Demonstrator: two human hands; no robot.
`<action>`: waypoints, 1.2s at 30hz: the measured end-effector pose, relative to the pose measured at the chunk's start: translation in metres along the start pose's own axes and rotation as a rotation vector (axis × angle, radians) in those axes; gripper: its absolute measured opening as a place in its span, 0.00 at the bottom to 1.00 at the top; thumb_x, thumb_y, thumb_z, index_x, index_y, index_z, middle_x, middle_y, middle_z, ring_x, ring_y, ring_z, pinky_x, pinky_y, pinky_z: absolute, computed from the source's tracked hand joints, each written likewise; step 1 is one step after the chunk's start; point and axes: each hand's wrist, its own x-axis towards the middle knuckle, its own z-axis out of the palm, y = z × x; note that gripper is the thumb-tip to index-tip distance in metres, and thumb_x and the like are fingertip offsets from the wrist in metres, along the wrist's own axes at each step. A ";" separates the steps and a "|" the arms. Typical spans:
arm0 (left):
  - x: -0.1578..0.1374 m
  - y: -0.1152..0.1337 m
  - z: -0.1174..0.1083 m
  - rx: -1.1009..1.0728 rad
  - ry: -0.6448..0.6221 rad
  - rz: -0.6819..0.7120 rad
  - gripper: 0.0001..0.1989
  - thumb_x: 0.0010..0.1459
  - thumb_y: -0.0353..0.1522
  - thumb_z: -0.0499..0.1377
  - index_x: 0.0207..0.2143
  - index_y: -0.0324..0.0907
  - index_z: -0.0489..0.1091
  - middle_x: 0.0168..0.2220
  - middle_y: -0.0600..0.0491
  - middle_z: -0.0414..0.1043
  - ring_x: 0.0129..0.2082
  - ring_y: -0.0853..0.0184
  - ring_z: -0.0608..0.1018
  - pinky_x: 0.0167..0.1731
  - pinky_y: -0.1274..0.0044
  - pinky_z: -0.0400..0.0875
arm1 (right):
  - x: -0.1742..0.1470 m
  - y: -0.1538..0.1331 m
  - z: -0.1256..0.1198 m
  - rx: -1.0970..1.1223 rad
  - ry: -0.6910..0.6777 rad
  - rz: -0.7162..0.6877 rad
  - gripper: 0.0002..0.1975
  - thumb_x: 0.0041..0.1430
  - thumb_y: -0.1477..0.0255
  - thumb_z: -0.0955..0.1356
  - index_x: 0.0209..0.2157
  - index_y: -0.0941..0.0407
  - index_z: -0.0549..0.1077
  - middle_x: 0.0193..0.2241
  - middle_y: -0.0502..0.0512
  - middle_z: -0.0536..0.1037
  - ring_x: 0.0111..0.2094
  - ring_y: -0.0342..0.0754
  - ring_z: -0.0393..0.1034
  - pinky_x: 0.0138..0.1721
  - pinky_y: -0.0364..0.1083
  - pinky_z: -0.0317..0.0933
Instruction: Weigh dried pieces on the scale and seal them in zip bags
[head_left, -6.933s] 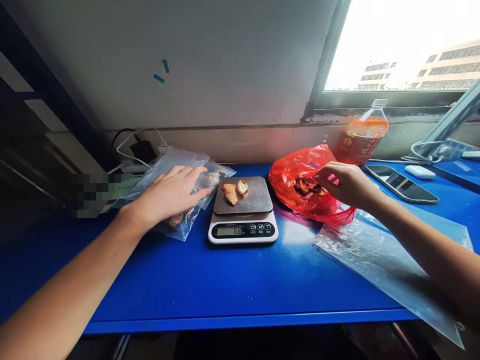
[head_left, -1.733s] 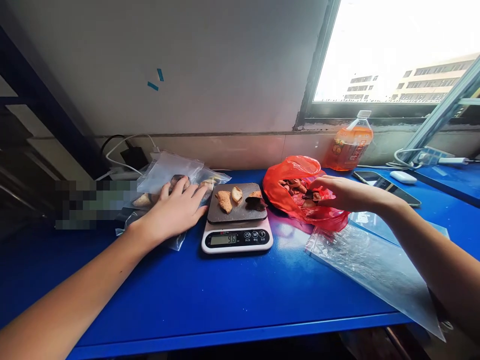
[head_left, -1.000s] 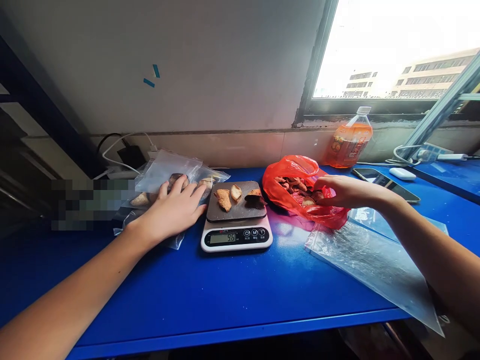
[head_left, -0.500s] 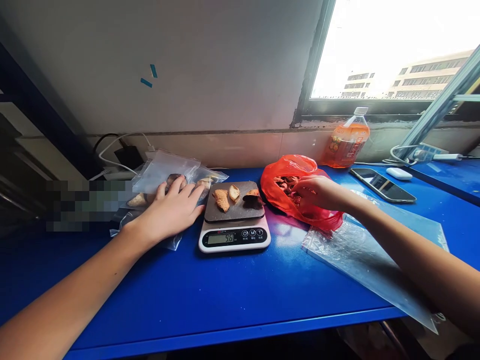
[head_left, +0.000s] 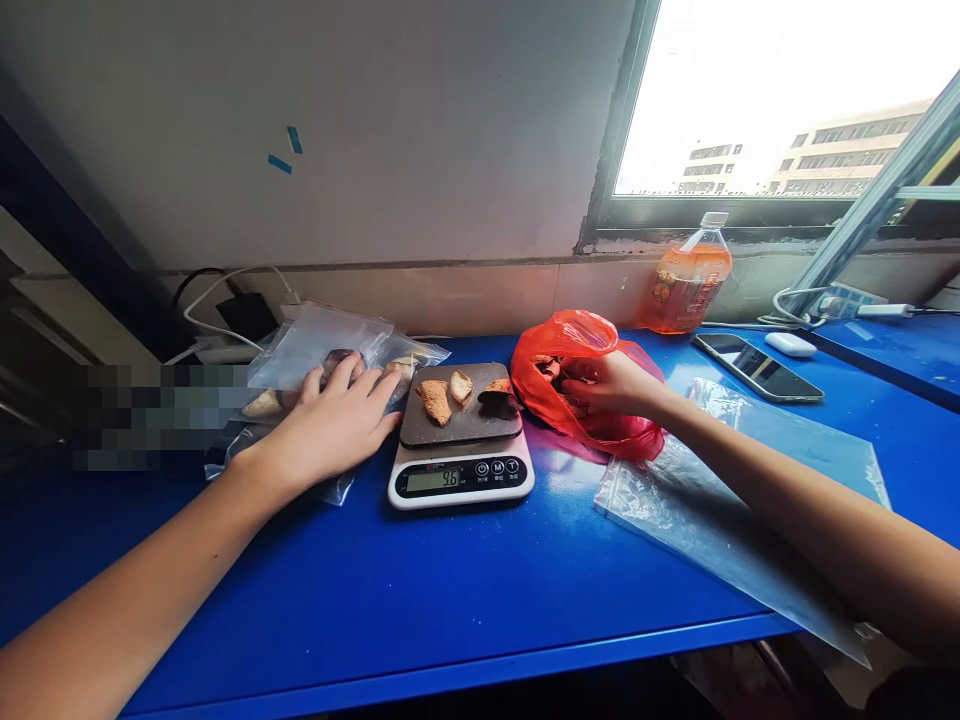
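My left hand (head_left: pixel 335 420) lies open, fingers spread, on clear zip bags (head_left: pixel 322 335) that hold pale and dark pieces. To its right stands a kitchen scale (head_left: pixel 459 485), its display appearing to read 9.6. On the weighing plate rest a rough brown piece (head_left: pixel 435 402), a pale hollow piece (head_left: pixel 461 388) and a dark curled piece (head_left: pixel 496 398), which look like dried peel or slices. My right hand (head_left: pixel 611 385) reaches into a red plastic bag (head_left: pixel 547 395) of reddish-brown dried pieces (head_left: pixel 551 368). Its fingers curl down among them, the tips hidden.
Flat clear zip bags (head_left: pixel 720 520) lie under my right forearm, overhanging the front edge of the blue table (head_left: pixel 450 600). Behind them are a phone (head_left: pixel 757 367), a white earphone case (head_left: pixel 790 345) and an orange drink bottle (head_left: pixel 688 280). A black charger with cables (head_left: pixel 246 315) stands back left.
The whole view has shifted slightly, moving things a little left. My right hand's fingers have moved slightly within the red bag. My left hand stays on the clear bags; the display looks the same.
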 end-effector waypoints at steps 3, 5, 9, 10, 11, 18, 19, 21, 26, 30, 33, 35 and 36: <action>0.000 -0.001 0.001 0.005 0.012 0.008 0.29 0.63 0.37 0.47 0.64 0.34 0.61 0.57 0.33 0.69 0.63 0.37 0.60 0.55 0.43 0.55 | 0.005 -0.002 0.007 0.039 0.048 0.052 0.09 0.53 0.72 0.66 0.33 0.56 0.78 0.27 0.53 0.79 0.27 0.46 0.69 0.29 0.43 0.60; -0.001 0.000 0.000 0.007 0.015 0.011 0.29 0.63 0.36 0.47 0.64 0.34 0.62 0.56 0.32 0.69 0.63 0.37 0.60 0.55 0.43 0.55 | 0.006 -0.003 0.007 0.076 0.074 0.087 0.09 0.52 0.74 0.65 0.30 0.57 0.78 0.26 0.53 0.78 0.26 0.45 0.68 0.28 0.43 0.60; -0.001 0.001 -0.001 0.007 0.019 0.006 0.29 0.63 0.36 0.47 0.64 0.34 0.62 0.56 0.32 0.69 0.63 0.38 0.60 0.56 0.44 0.55 | 0.003 -0.003 -0.002 0.190 0.100 0.115 0.09 0.52 0.70 0.65 0.27 0.58 0.76 0.25 0.53 0.77 0.26 0.46 0.69 0.27 0.43 0.60; -0.001 0.001 -0.001 0.007 0.018 0.003 0.29 0.63 0.36 0.47 0.64 0.34 0.62 0.57 0.32 0.69 0.63 0.38 0.60 0.56 0.44 0.55 | 0.001 -0.003 -0.005 0.222 0.100 0.115 0.10 0.53 0.69 0.65 0.26 0.58 0.76 0.25 0.53 0.77 0.26 0.46 0.69 0.26 0.43 0.60; -0.001 0.001 -0.001 0.008 0.016 0.001 0.29 0.63 0.36 0.46 0.64 0.34 0.62 0.57 0.32 0.68 0.64 0.38 0.60 0.56 0.44 0.55 | -0.002 -0.003 -0.008 0.252 0.100 0.112 0.11 0.53 0.67 0.65 0.26 0.59 0.76 0.25 0.53 0.77 0.26 0.46 0.69 0.25 0.43 0.61; -0.002 0.003 -0.003 0.014 -0.007 -0.007 0.30 0.63 0.36 0.45 0.64 0.32 0.61 0.58 0.32 0.67 0.64 0.38 0.58 0.57 0.44 0.54 | -0.012 -0.007 -0.016 0.366 0.166 0.055 0.15 0.55 0.66 0.65 0.39 0.60 0.77 0.34 0.57 0.81 0.31 0.49 0.72 0.31 0.46 0.66; -0.002 0.003 -0.003 0.015 -0.010 -0.010 0.30 0.63 0.36 0.45 0.64 0.33 0.61 0.58 0.32 0.67 0.65 0.38 0.58 0.57 0.44 0.54 | -0.012 -0.008 -0.016 0.349 0.190 0.045 0.16 0.55 0.67 0.65 0.41 0.59 0.77 0.35 0.58 0.81 0.33 0.50 0.72 0.32 0.46 0.67; -0.002 0.003 -0.004 0.020 -0.015 -0.014 0.30 0.63 0.36 0.45 0.65 0.33 0.60 0.59 0.33 0.67 0.65 0.39 0.58 0.57 0.45 0.55 | -0.013 -0.008 -0.017 0.250 0.272 0.027 0.15 0.56 0.68 0.64 0.43 0.59 0.75 0.36 0.58 0.80 0.35 0.51 0.73 0.35 0.47 0.67; -0.002 0.004 -0.005 0.030 -0.021 -0.016 0.30 0.64 0.37 0.44 0.65 0.33 0.59 0.59 0.33 0.67 0.64 0.38 0.58 0.57 0.44 0.55 | -0.016 -0.013 -0.013 -0.080 0.323 -0.108 0.15 0.54 0.69 0.67 0.43 0.58 0.75 0.44 0.65 0.76 0.45 0.58 0.69 0.46 0.54 0.64; -0.001 0.002 -0.004 0.029 -0.026 -0.016 0.30 0.64 0.37 0.44 0.65 0.32 0.60 0.60 0.32 0.66 0.65 0.38 0.58 0.57 0.45 0.55 | -0.015 -0.020 -0.002 -0.240 0.098 -0.239 0.10 0.58 0.71 0.66 0.40 0.54 0.77 0.39 0.59 0.78 0.40 0.53 0.71 0.42 0.49 0.64; 0.001 0.002 -0.003 0.027 -0.040 -0.027 0.30 0.63 0.36 0.45 0.65 0.33 0.61 0.59 0.32 0.66 0.65 0.38 0.58 0.57 0.44 0.55 | -0.009 -0.017 0.000 -0.255 0.143 -0.184 0.10 0.60 0.72 0.64 0.37 0.54 0.78 0.35 0.58 0.79 0.37 0.51 0.71 0.39 0.48 0.63; 0.001 0.001 -0.004 0.027 -0.048 -0.026 0.30 0.63 0.37 0.45 0.64 0.33 0.61 0.58 0.32 0.67 0.65 0.38 0.58 0.57 0.44 0.55 | -0.006 -0.011 -0.005 -0.266 0.193 -0.156 0.12 0.62 0.72 0.63 0.40 0.55 0.78 0.38 0.60 0.79 0.40 0.53 0.71 0.41 0.49 0.64; 0.001 0.002 -0.004 0.027 -0.045 -0.019 0.31 0.63 0.37 0.44 0.64 0.33 0.61 0.58 0.32 0.67 0.65 0.38 0.58 0.56 0.43 0.55 | -0.005 -0.008 -0.008 -0.268 0.222 -0.144 0.13 0.63 0.72 0.62 0.42 0.55 0.77 0.42 0.61 0.79 0.43 0.54 0.71 0.43 0.50 0.64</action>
